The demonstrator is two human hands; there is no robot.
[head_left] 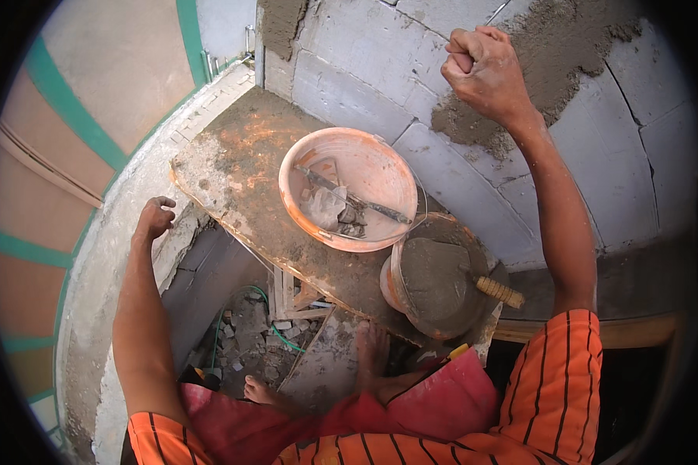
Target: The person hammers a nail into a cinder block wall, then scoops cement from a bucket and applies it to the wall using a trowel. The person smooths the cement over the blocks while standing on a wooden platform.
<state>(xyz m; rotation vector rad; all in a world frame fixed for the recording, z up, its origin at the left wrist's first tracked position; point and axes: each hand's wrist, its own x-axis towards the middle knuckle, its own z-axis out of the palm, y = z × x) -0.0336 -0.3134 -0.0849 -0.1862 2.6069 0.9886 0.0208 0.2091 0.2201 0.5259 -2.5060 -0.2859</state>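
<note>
grey block wall (pixel 357 77), partly daubed with wet mortar (pixel 570 58), rises behind a worker's raised right hand (pixel 485 74), balled into a fist; whether it grips anything or touches the wall cannot be told. the left hand (pixel 156 219) hangs half curled, seemingly bare, near a concrete ledge (pixel 89 325). well back from the fist, toward the body, a probable trowel (pixel 500 292) rests in a mortar-filled bucket (pixel 393 279) at a stained board's (pixel 240 147) right end, handle pointing right, toward the nearer right arm (pixel 562 232).
</note>
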